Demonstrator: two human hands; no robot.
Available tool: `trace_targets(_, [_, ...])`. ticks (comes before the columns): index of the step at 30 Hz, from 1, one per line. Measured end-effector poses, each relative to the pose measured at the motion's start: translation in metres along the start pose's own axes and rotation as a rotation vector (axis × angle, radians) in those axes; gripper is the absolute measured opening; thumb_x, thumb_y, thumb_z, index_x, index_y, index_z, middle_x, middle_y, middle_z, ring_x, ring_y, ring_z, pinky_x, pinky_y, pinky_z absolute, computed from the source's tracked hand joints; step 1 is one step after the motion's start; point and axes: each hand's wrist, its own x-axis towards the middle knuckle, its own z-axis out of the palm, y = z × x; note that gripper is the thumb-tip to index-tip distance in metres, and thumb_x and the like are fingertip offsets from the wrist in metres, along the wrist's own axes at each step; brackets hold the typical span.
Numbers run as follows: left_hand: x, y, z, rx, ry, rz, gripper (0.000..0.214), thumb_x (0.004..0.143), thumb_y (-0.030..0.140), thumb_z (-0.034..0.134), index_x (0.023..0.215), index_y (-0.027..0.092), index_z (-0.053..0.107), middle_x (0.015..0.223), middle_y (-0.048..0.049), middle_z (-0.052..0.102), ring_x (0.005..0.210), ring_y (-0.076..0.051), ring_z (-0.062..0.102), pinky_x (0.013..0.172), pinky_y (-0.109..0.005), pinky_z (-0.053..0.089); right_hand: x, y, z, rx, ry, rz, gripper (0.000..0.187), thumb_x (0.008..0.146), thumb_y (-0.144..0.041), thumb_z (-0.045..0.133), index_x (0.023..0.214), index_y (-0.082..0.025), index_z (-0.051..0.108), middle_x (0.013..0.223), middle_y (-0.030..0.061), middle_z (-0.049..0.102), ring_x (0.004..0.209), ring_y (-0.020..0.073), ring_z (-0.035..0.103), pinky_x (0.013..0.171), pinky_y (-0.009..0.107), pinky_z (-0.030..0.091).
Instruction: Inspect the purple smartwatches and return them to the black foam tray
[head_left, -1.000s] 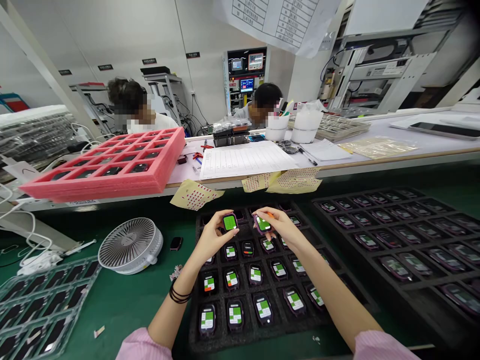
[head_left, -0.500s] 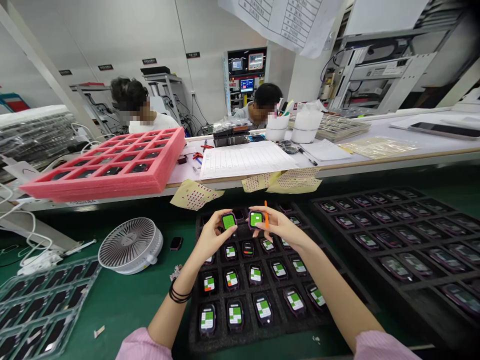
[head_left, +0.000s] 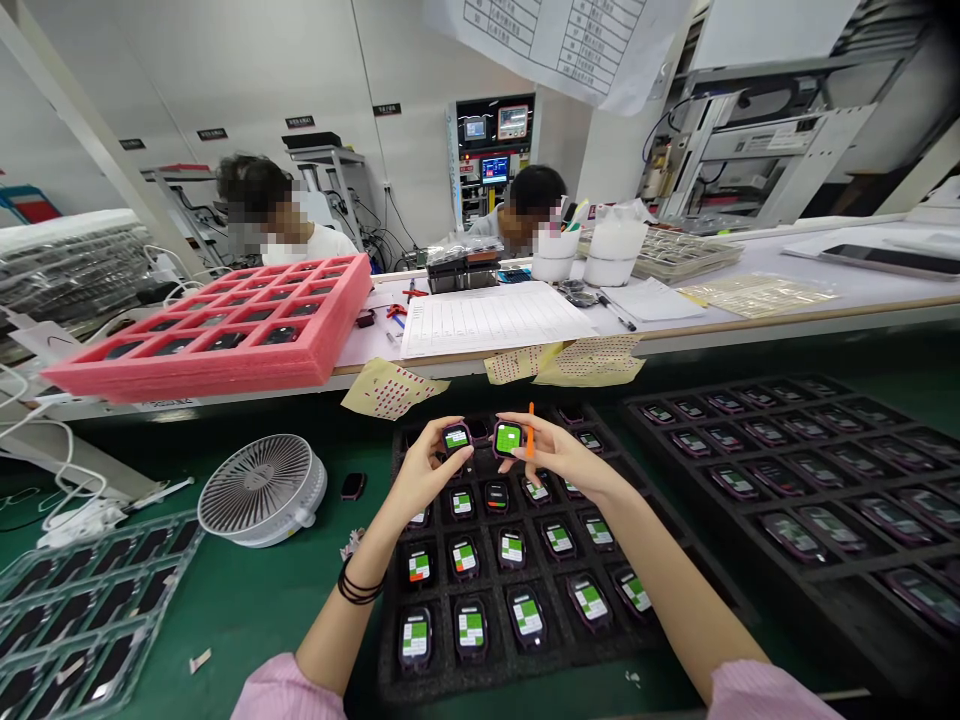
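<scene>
The person's left hand (head_left: 424, 465) pinches a purple-framed smartwatch (head_left: 456, 437) between thumb and fingertips, its lit screen facing up, and black bands (head_left: 358, 583) circle that wrist below a pink sleeve (head_left: 285, 695). The right hand (head_left: 559, 455) grips a second smartwatch (head_left: 508, 438) by its edge, with an orange plastic stick (head_left: 530, 432) standing upright from between its fingers. The two watches are held just apart, above the far rows of a black foam tray (head_left: 390, 680), whose pockets hold more smartwatches (head_left: 471, 627) with green-and-white screens. Another black foam tray (head_left: 757, 490) of watches lies at 3 o'clock on the green bench mat (head_left: 262, 600). At 9 o'clock stands a white desk fan (head_left: 262, 490), with a dark smartwatch (head_left: 352, 486) lying just beside it, and a clear plastic tray (head_left: 97, 600) sits at 8 o'clock. Across the mat at 12 o'clock, a white tabletop (head_left: 367, 335) carries a printed table sheet (head_left: 495, 320), while sheets of dotted labels (head_left: 390, 392) hang over its edge. A pink foam tray (head_left: 202, 375) sits at 10 o'clock. Beyond them, two co-workers (head_left: 300, 235) bend over their work.
</scene>
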Motion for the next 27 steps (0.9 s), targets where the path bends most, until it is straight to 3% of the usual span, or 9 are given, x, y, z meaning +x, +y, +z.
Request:
trace_targets(9, [0.0, 0.0003, 0.0001, -0.013, 0.001, 0.0, 0.042, 0.083, 0.037, 0.06, 0.119, 0.017, 0.05, 0.113, -0.0103, 0.062, 0.106, -0.023, 0.059, 0.08, -0.031, 0.052, 0.0027, 0.0015, 0.0009, 0.003, 0.085, -0.023, 0.048, 0.082, -0.042, 0.064, 0.123, -0.019, 0.055, 0.084, 0.0062, 0.063, 0.065, 0.0177, 0.068, 0.039, 0.019, 0.04])
trace_targets(15, [0.0003, 0.0008, 0.0009, -0.009, -0.003, 0.0, 0.042, 0.084, 0.037, 0.059, 0.119, 0.017, 0.05, 0.111, -0.0105, 0.063, 0.103, -0.023, 0.06, 0.08, -0.032, 0.052, 0.0024, 0.0021, 0.0008, 0.009, 0.108, -0.024, 0.045, 0.082, -0.046, 0.063, 0.116, -0.017, 0.058, 0.091, 0.0085, 0.066, 0.059, 0.0159, 0.067, 0.038, 0.018, 0.038])
trace_targets(23, [0.0012, -0.0012, 0.0021, -0.003, -0.009, 0.001, 0.042, 0.084, 0.038, 0.059, 0.119, 0.017, 0.051, 0.108, -0.0093, 0.064, 0.103, -0.023, 0.06, 0.078, -0.03, 0.052, 0.0045, 0.0007, 0.0043, -0.007, 0.28, -0.016, 0.041, 0.074, -0.047, 0.07, 0.098, -0.015, 0.063, 0.075, 0.0034, 0.067, 0.038, 0.0069, 0.052, 0.033, 0.017, 0.029])
trace_targets(27, [0.0009, 0.0007, 0.0014, -0.005, -0.012, 0.0, 0.042, 0.084, 0.037, 0.059, 0.119, 0.017, 0.051, 0.109, -0.0097, 0.064, 0.104, -0.023, 0.06, 0.077, -0.03, 0.052, 0.0038, 0.0007, 0.0017, 0.04, 0.238, -0.027, 0.041, 0.078, -0.047, 0.066, 0.104, -0.015, 0.062, 0.082, 0.007, 0.068, 0.045, 0.0104, 0.059, 0.033, 0.017, 0.032])
